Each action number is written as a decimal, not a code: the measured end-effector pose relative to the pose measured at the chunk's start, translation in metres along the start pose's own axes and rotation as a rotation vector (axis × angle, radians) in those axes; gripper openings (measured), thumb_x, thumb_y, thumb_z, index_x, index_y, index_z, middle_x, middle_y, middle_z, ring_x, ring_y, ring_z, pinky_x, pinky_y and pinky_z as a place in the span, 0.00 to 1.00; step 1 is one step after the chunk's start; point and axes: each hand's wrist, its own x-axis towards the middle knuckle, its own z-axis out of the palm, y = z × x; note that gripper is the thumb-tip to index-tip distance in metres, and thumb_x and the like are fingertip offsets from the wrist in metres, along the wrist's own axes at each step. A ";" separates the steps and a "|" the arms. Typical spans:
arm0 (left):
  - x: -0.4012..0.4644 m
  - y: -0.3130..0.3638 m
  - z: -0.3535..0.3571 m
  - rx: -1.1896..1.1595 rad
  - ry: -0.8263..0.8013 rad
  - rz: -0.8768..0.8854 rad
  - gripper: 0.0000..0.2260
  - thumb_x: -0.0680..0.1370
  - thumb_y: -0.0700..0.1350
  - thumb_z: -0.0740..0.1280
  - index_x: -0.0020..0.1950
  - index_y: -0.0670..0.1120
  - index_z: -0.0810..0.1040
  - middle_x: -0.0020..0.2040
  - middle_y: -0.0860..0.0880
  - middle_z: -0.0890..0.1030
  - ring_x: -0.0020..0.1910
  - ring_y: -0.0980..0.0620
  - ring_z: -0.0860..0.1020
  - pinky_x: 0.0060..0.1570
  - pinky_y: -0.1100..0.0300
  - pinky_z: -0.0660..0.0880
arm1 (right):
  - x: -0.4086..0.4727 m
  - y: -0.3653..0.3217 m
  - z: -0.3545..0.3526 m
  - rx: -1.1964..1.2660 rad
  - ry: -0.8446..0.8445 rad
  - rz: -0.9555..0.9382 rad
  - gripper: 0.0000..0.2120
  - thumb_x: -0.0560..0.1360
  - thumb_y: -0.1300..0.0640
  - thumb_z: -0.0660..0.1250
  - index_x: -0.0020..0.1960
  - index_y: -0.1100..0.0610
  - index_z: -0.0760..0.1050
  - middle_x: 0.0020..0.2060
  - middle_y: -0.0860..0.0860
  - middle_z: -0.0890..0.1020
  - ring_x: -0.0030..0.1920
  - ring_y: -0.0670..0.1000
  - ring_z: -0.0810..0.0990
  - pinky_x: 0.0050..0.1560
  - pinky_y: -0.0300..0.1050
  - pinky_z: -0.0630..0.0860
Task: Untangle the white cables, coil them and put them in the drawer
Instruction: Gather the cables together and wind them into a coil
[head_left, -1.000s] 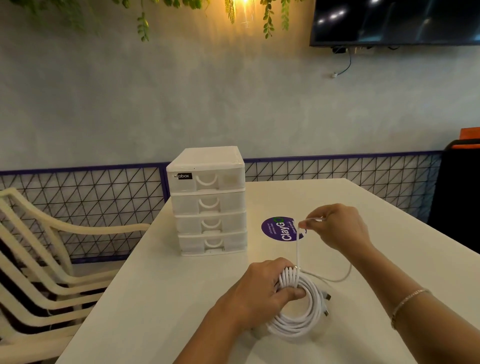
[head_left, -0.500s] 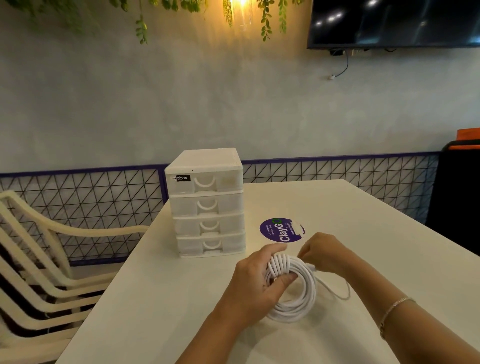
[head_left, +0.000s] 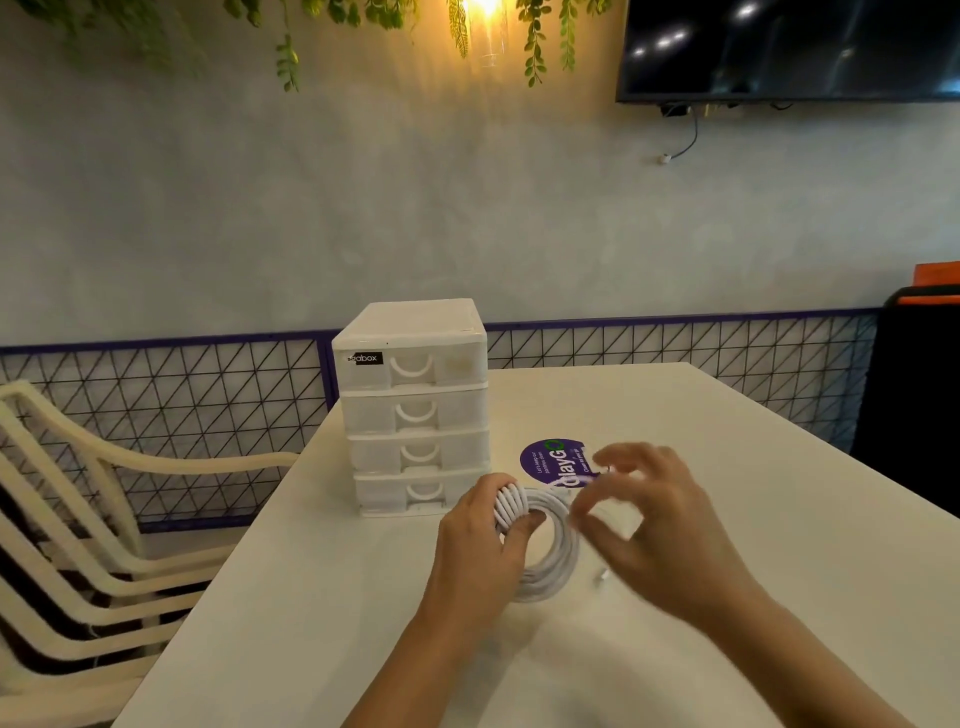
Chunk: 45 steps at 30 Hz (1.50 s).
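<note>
A coil of white cable (head_left: 551, 569) stands on edge on the white table (head_left: 753, 483). My left hand (head_left: 475, 556) grips the coil's left side, fingers wrapped through the loops. My right hand (head_left: 649, 519) is blurred by motion just right of the coil, thumb and forefinger pinching the cable's loose tail. A small plug end (head_left: 603, 574) shows below that hand. The white four-drawer unit (head_left: 415, 410) stands just behind the coil, with all its drawers closed.
A round purple sticker (head_left: 550, 462) lies on the table behind my hands. Stacked cream plastic chairs (head_left: 78, 519) stand left of the table. A wire mesh fence and a grey wall run behind, and a dark chair is at the far right.
My right hand came down from above the coil, passed close by it, and now swings round its right side with the loose tail. The left hand has kept its hold on the coil.
</note>
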 end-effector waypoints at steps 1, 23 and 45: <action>0.000 0.001 0.000 -0.011 -0.003 -0.049 0.10 0.76 0.48 0.68 0.55 0.49 0.73 0.41 0.59 0.73 0.40 0.59 0.73 0.41 0.72 0.69 | -0.008 -0.004 0.006 -0.021 -0.051 -0.015 0.02 0.64 0.53 0.71 0.36 0.47 0.81 0.48 0.51 0.80 0.48 0.52 0.76 0.52 0.29 0.67; 0.004 0.004 -0.008 -0.757 -0.370 -0.458 0.20 0.68 0.33 0.74 0.53 0.51 0.75 0.43 0.49 0.82 0.43 0.53 0.81 0.43 0.61 0.79 | 0.001 -0.022 0.013 0.082 -0.496 0.398 0.08 0.72 0.48 0.69 0.44 0.51 0.85 0.52 0.51 0.79 0.54 0.50 0.74 0.56 0.49 0.74; 0.008 -0.015 0.001 0.069 -0.417 -0.017 0.18 0.78 0.46 0.66 0.67 0.54 0.69 0.59 0.50 0.75 0.52 0.54 0.71 0.52 0.67 0.67 | 0.017 -0.045 -0.038 0.450 -0.491 0.731 0.13 0.77 0.51 0.62 0.40 0.58 0.77 0.33 0.51 0.80 0.31 0.44 0.75 0.36 0.38 0.69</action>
